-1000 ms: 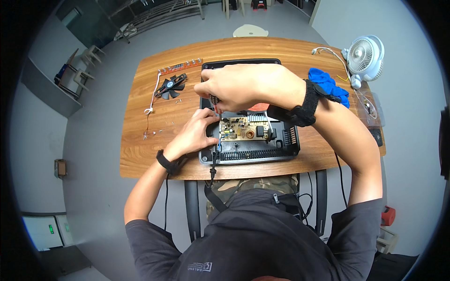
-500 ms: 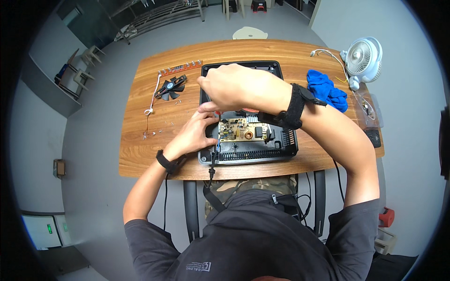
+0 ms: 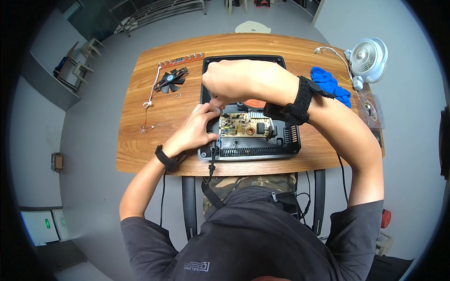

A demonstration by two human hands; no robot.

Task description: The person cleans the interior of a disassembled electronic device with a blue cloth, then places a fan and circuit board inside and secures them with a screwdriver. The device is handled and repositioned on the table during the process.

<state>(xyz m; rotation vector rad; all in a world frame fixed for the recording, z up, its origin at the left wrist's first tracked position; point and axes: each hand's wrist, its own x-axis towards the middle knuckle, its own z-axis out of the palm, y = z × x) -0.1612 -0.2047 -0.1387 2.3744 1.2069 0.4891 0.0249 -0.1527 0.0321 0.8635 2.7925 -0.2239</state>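
An opened black induction cooker housing [image 3: 290, 149] lies on the table in front of me, with a tan circuit board [image 3: 241, 131] inside. My right hand [image 3: 234, 82] is closed above the board's far left corner. It holds a screwdriver [image 3: 221, 110], pointing down; most of the handle is hidden by the hand. My left hand [image 3: 197, 125] rests at the housing's left edge, thumb and forefinger spread apart, the thumb beside blue wires [image 3: 219, 141]. Behind the board, a copper-red coil [image 3: 254, 103] is partly covered by my right forearm.
A black fan [image 3: 171, 81] and an orange component strip [image 3: 183, 60] with a white cable lie at the far left. Small screws [image 3: 171, 118] are scattered near them. To the right are a blue cloth [image 3: 330, 86], a white desk fan [image 3: 368, 61] and a clear box [image 3: 371, 110].
My right hand has turned slightly and tilted at the same spot above the board's corner. My left hand stays at the housing's edge. The whole view has shifted a little.
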